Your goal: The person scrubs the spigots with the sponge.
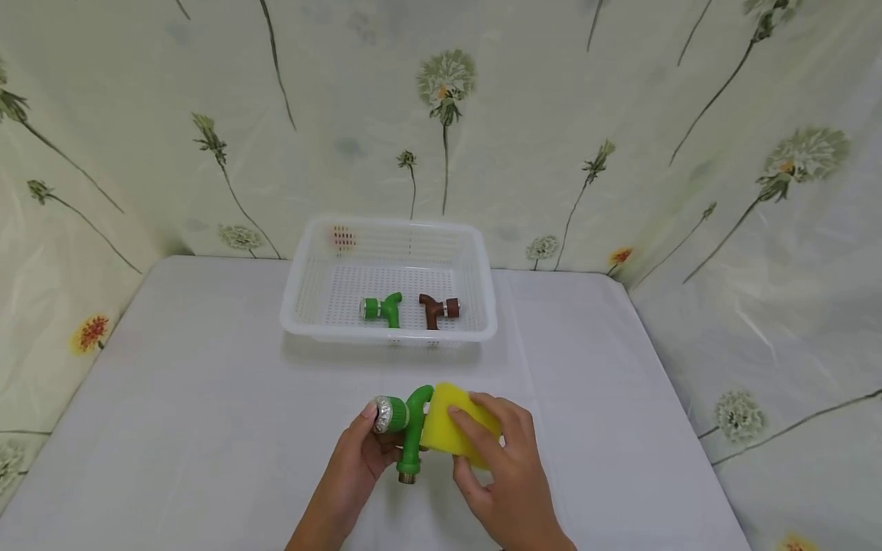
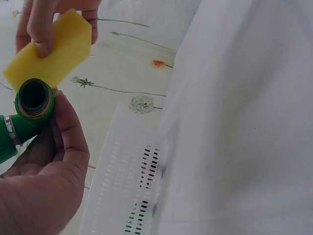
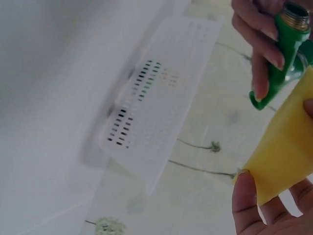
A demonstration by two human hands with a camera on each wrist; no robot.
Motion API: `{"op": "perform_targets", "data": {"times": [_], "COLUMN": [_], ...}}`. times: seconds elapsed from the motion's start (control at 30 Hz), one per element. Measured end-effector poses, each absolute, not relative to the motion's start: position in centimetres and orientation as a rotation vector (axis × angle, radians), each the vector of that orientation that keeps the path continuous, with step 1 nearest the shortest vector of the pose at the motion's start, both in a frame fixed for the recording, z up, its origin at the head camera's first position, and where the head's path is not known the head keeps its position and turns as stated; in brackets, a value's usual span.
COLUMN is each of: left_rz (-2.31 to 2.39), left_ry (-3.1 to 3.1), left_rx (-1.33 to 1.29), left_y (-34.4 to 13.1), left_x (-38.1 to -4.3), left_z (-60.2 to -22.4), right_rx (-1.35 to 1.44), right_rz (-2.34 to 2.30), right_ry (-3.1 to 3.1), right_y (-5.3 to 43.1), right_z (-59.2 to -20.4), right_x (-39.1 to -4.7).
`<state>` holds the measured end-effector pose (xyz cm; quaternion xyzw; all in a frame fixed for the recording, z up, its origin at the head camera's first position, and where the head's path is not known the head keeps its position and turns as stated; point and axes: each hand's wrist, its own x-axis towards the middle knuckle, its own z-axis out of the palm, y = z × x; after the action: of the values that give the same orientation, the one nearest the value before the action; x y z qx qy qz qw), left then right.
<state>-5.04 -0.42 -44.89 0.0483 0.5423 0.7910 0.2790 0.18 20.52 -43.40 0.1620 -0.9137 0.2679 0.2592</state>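
Observation:
A green plastic tap (image 1: 412, 428) with a silver-rimmed knob and a brass threaded end is held in my left hand (image 1: 356, 451), tilted a little, above the table. My right hand (image 1: 506, 459) grips a yellow sponge (image 1: 448, 421), whose edge is against or very near the tap's spout side. In the left wrist view the tap's open threaded end (image 2: 35, 98) faces the camera, with the sponge (image 2: 54, 51) just behind it. The right wrist view has the fingers of my left hand (image 3: 259, 39) around the tap (image 3: 286, 54).
A white perforated basket (image 1: 389, 335) stands at the back of the white-covered table (image 1: 172, 428). Inside lie another green tap (image 1: 389, 308) and a brown tap (image 1: 432, 308). Flower-printed sheeting (image 1: 344, 153) hangs behind and at both sides.

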Motion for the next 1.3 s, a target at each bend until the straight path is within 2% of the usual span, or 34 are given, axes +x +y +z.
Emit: {"op": "perform_targets", "data": {"times": [0.3,0.7,0.97,1.13,1.3], "left_rz": [2.049,2.015,2.013,2.023,2.018], "left_ry": [1.445,1.374,1.347,1.366,1.387], "left_rx": [0.255,0.331,0.421,0.362,0.417], "left_y": [-0.3,-0.6,-0.6,-0.7,-0.7], "left_x": [-4.8,-4.8,-4.9,-4.8,-4.8], "left_z": [-45.0,-44.8,-44.7,-44.8,-45.0], "right_rx": [0.678,0.508,0.429,0.513,0.612], "right_rz": [0.849,0.7,0.727,0.775,0.743], "right_ry": [-2.301,-2.441,-2.447,-2.372,-2.317], "right_y": [19.3,21.7,22.4,21.2,20.4], "right_z": [-41.3,-43.0,-42.7,-42.0,-41.9], "right_x": [0.1,-0.5,-0.3,0.3,0.5]}}
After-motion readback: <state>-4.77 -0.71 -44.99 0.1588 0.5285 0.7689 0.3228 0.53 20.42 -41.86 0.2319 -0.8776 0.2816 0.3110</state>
